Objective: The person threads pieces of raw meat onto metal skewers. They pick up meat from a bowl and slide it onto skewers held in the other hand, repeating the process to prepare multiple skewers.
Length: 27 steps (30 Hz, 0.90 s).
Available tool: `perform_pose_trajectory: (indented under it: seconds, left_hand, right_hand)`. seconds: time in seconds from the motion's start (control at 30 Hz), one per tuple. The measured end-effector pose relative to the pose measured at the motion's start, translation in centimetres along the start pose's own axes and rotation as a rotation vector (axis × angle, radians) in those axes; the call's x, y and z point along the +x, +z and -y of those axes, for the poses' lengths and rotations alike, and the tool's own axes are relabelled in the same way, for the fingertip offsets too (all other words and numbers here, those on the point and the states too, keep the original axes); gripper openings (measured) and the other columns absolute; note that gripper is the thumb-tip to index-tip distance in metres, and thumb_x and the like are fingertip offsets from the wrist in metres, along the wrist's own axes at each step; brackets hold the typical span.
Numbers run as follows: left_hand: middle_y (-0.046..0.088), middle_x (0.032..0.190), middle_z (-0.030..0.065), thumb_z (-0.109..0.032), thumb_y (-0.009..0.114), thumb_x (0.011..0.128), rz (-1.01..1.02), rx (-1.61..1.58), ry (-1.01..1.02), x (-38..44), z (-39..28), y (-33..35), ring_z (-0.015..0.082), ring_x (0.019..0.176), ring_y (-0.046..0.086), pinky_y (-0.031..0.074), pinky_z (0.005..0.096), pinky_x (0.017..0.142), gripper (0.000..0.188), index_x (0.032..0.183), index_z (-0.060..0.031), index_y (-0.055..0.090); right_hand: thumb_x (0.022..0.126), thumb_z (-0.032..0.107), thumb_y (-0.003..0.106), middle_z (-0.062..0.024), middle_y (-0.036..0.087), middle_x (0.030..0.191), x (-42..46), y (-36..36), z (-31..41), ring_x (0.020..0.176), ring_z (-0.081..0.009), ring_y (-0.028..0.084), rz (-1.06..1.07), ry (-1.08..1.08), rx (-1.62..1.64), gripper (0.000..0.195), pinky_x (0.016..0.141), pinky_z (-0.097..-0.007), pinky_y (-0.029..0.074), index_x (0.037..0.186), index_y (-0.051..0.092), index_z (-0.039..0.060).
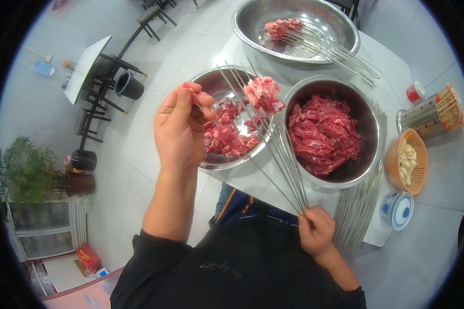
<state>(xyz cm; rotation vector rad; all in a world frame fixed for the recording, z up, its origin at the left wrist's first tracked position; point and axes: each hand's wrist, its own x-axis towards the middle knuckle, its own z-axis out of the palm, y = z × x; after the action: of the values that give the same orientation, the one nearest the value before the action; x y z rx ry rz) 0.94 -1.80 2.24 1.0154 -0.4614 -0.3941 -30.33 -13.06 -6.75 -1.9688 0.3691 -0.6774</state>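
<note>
My left hand (185,119) pinches a small piece of raw meat (192,87) between thumb and fingers, at the left rim of a steel bowl (232,167) of cut meat chunks (228,135). Several thin metal skewers (280,154) fan out from my right hand (316,231), which grips their lower ends near the table's front edge. Meat pieces (263,94) are threaded on some of them, above that bowl. One skewer slants apart from the bunch toward my left hand; whether its tip meets the pinched meat I cannot tell. A second steel bowl (374,154) holds red sliced meat (324,135).
A large steel basin (239,34) at the back holds loaded skewers (332,46). Bare skewers (357,216) lie right of the second bowl. Farther right are an orange basket (420,162) of garlic, a lidded blue-and-white pot (398,210) and a metal holder (417,116) with wrapped chopsticks.
</note>
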Motion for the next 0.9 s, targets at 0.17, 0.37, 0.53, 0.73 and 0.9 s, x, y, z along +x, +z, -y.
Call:
perform_pose_trajectory:
  seconds: [0.17,0.37,0.53,0.73,0.9]
  left_hand:
    - [0.071,0.088,0.0105,-0.019,0.051,0.107,-0.002,-0.153,-0.054,-0.2,0.5,0.2,0.0169,0.073,0.067,0.057,0.0298,0.069,0.023,0.107,0.0004,0.064]
    - [0.072,0.09,0.0103,-0.02,0.051,0.107,-0.009,-0.107,-0.067,-0.6,0.6,0.8,0.0191,0.079,0.07,0.058,0.0315,0.072,0.023,0.107,-0.0009,0.064]
    - [0.074,0.095,0.0122,-0.02,0.05,0.108,0.025,-0.096,-0.143,-1.2,1.4,0.8,0.0219,0.086,0.073,0.058,0.032,0.079,0.023,0.107,-0.002,0.064]
    - [0.074,0.098,0.0134,-0.021,0.049,0.108,0.049,-0.117,-0.199,-2.0,2.3,1.5,0.0232,0.09,0.073,0.058,0.0335,0.083,0.023,0.108,-0.0022,0.063]
    - [0.073,0.099,0.014,-0.021,0.049,0.108,0.042,-0.153,-0.245,-2.3,2.5,1.6,0.0246,0.09,0.073,0.059,0.036,0.085,0.024,0.11,-0.0017,0.063]
  right_hand:
    - [0.084,-0.006,0.07,-0.0126,0.059,0.072,0.0,0.1,0.0,0.058,-0.0224,0.056,-0.01,-0.008,0.01,0.012,0.053,-0.0315,0.044,0.096,0.067,-0.0042]
    - [0.084,-0.006,0.069,-0.0126,0.058,0.072,-0.1,0.1,-0.1,0.058,-0.0224,0.055,-0.003,0.006,-0.003,0.012,0.053,-0.0317,0.043,0.096,0.067,-0.0041]
    - [0.084,-0.006,0.069,-0.0124,0.057,0.071,0.1,0.0,0.0,0.057,-0.0222,0.055,0.004,0.005,0.002,0.012,0.052,-0.0315,0.043,0.096,0.067,-0.0041]
    - [0.084,-0.007,0.069,-0.012,0.057,0.071,0.0,0.1,0.0,0.057,-0.0219,0.054,-0.003,0.014,0.002,0.012,0.052,-0.0312,0.042,0.096,0.067,-0.0039]
    - [0.084,-0.007,0.069,-0.0122,0.057,0.072,0.0,0.1,0.0,0.057,-0.0218,0.054,-0.001,0.02,0.01,0.013,0.052,-0.0311,0.043,0.096,0.067,-0.0037]
